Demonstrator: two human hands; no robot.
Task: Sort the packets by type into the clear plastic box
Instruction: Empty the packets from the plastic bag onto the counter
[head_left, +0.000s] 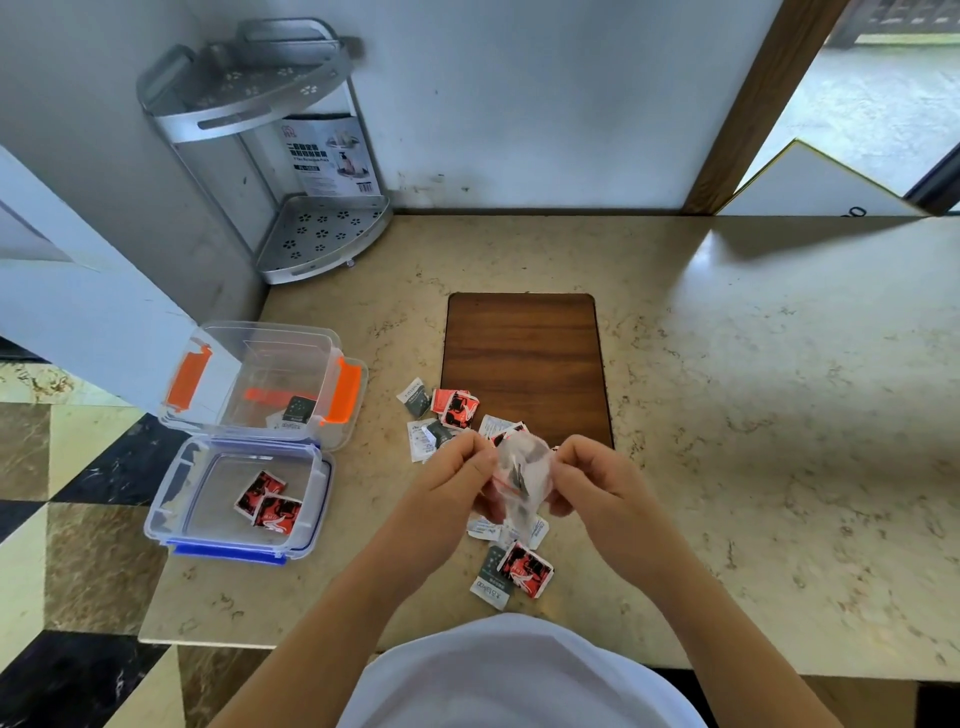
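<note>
My left hand (457, 475) and my right hand (587, 475) both grip a crumpled clear plastic bag (519, 470) above the counter; something small and dark shows inside it. Red-and-black packets (457, 408) and grey-white packets (418, 397) lie scattered beyond my hands, and more packets (511, 571) lie below them. At the left stand two clear boxes: the orange-clipped box (249, 364) holds a grey-white packet (296, 413), and the blue-clipped box (171, 499) holds two red-and-black packets (267, 501).
A dark wooden board (524, 358) is set into the beige stone counter (753, 415) just behind the packets. A silver corner rack (322, 234) stands at the back left by the wall. The counter's left edge drops to a tiled floor.
</note>
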